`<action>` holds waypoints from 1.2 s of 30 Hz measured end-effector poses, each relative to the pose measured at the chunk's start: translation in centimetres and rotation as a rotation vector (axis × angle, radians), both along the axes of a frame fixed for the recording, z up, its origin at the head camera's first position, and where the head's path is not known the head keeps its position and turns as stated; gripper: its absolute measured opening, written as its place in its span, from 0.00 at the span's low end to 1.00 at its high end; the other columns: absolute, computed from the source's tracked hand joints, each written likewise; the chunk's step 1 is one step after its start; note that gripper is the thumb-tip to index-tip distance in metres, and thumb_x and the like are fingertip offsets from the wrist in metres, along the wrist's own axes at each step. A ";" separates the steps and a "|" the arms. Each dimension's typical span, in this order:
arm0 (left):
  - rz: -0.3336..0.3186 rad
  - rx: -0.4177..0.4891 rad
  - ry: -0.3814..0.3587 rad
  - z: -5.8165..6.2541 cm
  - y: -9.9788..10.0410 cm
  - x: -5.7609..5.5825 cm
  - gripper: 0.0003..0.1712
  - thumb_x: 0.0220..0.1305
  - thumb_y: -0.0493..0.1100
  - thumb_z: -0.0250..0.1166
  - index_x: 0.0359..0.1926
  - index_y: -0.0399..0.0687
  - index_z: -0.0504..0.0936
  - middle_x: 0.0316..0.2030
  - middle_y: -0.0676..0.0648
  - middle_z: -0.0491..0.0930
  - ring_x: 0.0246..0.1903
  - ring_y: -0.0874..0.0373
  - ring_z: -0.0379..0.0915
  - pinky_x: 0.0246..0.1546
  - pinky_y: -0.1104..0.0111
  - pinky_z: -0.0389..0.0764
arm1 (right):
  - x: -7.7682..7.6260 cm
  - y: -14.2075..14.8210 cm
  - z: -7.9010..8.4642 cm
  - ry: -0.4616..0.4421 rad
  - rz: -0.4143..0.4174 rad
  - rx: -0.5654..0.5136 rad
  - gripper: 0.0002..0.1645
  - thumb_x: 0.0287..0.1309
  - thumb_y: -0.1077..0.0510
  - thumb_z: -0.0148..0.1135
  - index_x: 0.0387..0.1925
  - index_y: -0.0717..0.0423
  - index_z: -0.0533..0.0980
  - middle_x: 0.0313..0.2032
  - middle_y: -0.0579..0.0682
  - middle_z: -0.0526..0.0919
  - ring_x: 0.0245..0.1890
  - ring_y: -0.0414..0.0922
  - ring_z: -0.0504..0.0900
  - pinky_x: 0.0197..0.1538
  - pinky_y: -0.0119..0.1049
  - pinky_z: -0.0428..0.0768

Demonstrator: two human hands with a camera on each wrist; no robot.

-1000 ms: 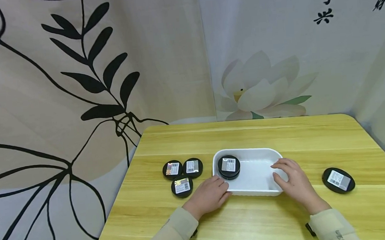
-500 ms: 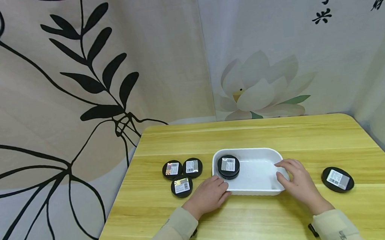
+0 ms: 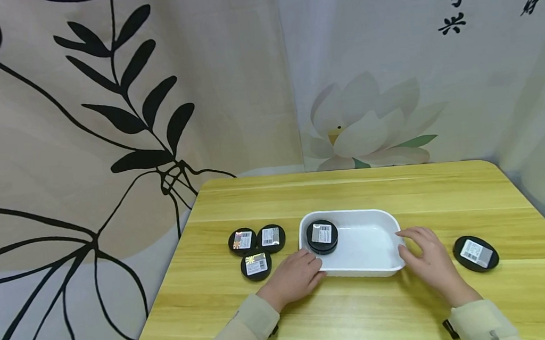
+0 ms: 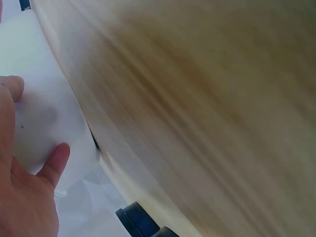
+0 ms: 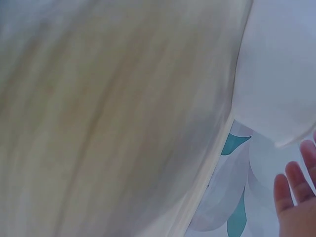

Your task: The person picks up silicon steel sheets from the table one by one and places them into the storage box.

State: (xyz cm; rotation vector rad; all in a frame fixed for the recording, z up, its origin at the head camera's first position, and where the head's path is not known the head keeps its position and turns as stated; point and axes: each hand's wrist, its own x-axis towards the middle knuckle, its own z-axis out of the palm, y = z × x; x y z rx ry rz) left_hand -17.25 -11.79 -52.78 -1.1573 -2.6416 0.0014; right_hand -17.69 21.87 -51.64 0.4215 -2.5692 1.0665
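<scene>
A white rectangular tray point(image 3: 369, 266) lies on the wooden table. Inside its left end sits a round black tin point(image 3: 322, 234) with a barcode label, apparently stacked on another. My left hand point(image 3: 292, 276) rests against the tray's front left corner. In the left wrist view, the thumb and a finger point(image 4: 55, 163) of that hand spread against the white outer wall. Beside the tray's right end is my right hand point(image 3: 425, 254), its thumb and fingers apart with nothing between them. In the right wrist view, several fingertips point(image 5: 282, 190) of it show near the tray's end.
Left of the tray, three black labelled tins point(image 3: 256, 265) stand close together on the table point(image 3: 361, 318). Another black tin point(image 3: 475, 254) lies to the right of my right hand. A printed curtain point(image 3: 247, 86) hangs behind the table's back edge.
My right hand has drawn back a little to the right, from over the tray's right end to its rim. The left hand stays at the corner.
</scene>
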 end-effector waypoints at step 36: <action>0.011 -0.009 -0.018 -0.1 -0.1 0.1 0.14 0.68 0.57 0.46 0.30 0.57 0.69 0.31 0.58 0.69 0.35 0.62 0.61 0.41 0.69 0.69 | 1.0 2.6 0.1 0.010 -0.059 0.042 0.17 0.54 0.58 0.63 0.47 0.55 0.75 0.48 0.57 0.74 0.52 0.58 0.66 0.50 0.60 0.61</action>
